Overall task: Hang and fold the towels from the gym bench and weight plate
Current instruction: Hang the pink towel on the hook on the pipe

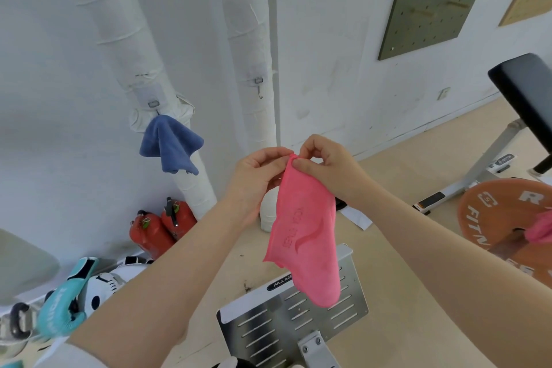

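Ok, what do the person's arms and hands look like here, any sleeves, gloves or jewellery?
Both forearms are bare. The left hand and right hand wear no gloves, and no rings, watch or bracelet show. The only clothing in view is a white sleeve edge high on the left arm, at the bottom of the picture. No sleeve shows on the right arm.

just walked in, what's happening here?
A person is holding a pink towel up by its top corner, pinching it with both the left hand and the right hand, so it hangs free. A blue towel already hangs from a hook on the left wrapped pipe; the hook on the next pipe is bare. Another pink cloth lies on the orange weight plate at right.
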A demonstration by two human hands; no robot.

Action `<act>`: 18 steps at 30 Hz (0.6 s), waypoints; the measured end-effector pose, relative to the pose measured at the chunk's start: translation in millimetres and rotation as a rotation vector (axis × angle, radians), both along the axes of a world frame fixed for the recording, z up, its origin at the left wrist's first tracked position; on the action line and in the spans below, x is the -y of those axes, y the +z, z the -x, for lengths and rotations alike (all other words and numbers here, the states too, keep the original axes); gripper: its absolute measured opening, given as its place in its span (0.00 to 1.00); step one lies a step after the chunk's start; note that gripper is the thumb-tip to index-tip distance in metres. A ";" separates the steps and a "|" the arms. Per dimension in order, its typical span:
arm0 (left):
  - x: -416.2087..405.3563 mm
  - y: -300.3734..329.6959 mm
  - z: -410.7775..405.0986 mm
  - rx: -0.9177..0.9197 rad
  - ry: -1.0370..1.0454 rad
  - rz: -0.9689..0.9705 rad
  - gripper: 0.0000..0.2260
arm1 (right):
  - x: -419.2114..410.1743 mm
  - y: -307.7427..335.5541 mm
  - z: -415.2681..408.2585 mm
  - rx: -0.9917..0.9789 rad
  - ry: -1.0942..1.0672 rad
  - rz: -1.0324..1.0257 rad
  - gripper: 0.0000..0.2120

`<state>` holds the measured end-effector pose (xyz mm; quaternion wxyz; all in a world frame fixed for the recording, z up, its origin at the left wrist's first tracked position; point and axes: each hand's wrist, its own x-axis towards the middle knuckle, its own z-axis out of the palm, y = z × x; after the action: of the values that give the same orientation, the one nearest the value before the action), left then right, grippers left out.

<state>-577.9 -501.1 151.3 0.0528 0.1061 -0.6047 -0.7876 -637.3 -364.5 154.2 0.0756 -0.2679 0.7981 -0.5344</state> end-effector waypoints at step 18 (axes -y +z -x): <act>33.2 10.6 -1.6 -0.020 -0.276 0.389 0.08 | -11.8 10.6 -15.6 0.289 0.379 -0.019 0.05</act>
<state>-576.3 -534.4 161.9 -0.0298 0.0026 -0.7533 -0.6570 -621.7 -352.7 164.8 0.2901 -0.3329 0.7194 -0.5361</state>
